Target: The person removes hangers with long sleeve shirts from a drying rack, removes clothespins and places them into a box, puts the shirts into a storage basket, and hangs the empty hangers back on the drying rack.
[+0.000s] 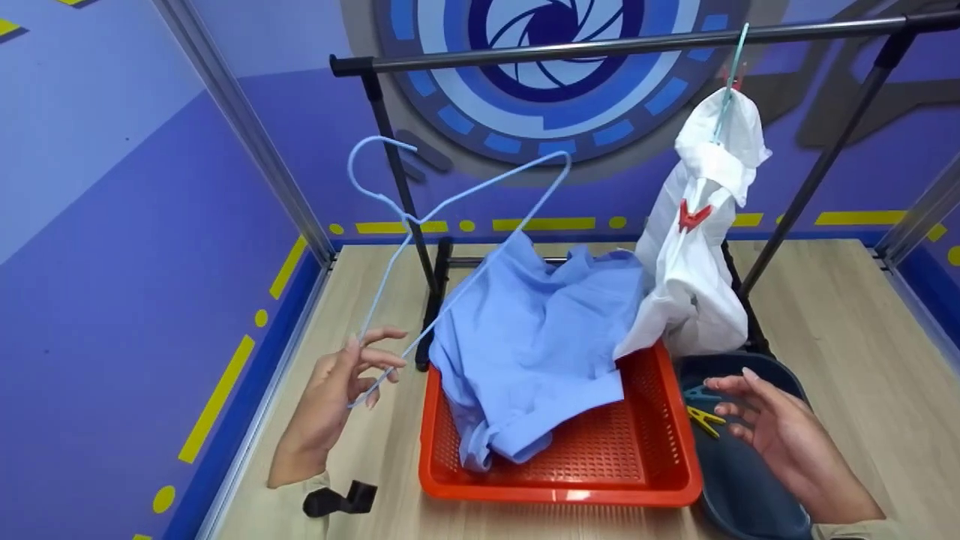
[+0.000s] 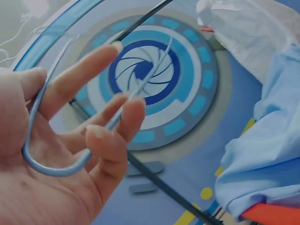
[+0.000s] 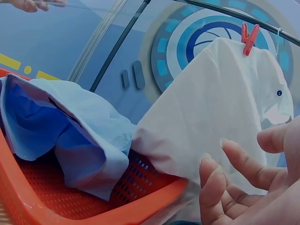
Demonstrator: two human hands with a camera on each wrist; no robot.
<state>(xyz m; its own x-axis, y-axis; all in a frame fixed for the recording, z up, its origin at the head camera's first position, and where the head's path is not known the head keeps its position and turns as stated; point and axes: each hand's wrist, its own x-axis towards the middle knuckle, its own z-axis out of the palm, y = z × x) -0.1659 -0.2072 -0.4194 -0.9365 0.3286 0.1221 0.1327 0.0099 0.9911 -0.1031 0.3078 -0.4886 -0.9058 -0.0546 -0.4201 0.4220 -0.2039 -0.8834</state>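
My left hand (image 1: 330, 397) grips a light blue clothes hanger (image 1: 487, 184) by one rounded end, its hook up and its other end slanting to the right. In the left wrist view the hanger's bent end (image 2: 56, 171) lies across the palm, with fingers curled about the wire. My right hand (image 1: 787, 439) is held loosely over a dark basin (image 1: 739, 480), its fingers bent and holding nothing. Near its fingertips are a yellow clothespin (image 1: 705, 421) and a blue clothespin (image 1: 701, 393). A blue shirt (image 1: 540, 337) lies heaped in a red basket (image 1: 555, 493) between my hands.
A dark rack's bar (image 1: 600, 49) spans the back. From it, at the right, hangs a white shirt (image 1: 701, 300) on a green hanger (image 1: 739, 56), with a red clothespin (image 1: 694, 216) on the cloth. The white shirt's hem overlaps the basket's rear right corner.
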